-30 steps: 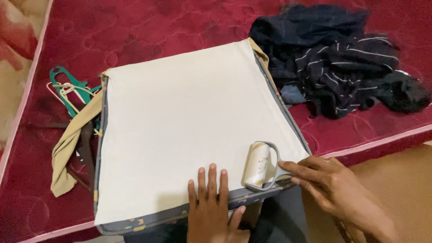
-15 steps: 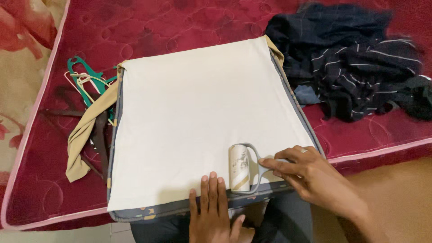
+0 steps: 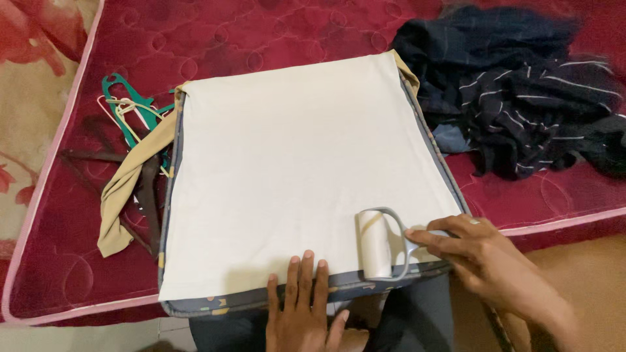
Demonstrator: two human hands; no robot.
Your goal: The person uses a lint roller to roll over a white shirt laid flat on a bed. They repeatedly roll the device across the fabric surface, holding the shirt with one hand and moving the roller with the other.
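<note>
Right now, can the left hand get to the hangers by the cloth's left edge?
Probably yes. The left hand lies flat on the near edge of the white cloth, holding nothing. The hangers lie uncovered on the red mattress, with only flat cloth and a tan garment between.

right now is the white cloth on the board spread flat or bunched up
Spread flat. The white cloth lies smooth over the padded board, no folds showing. The left hand presses its near edge, and the right hand holds the lint roller on it.
</note>
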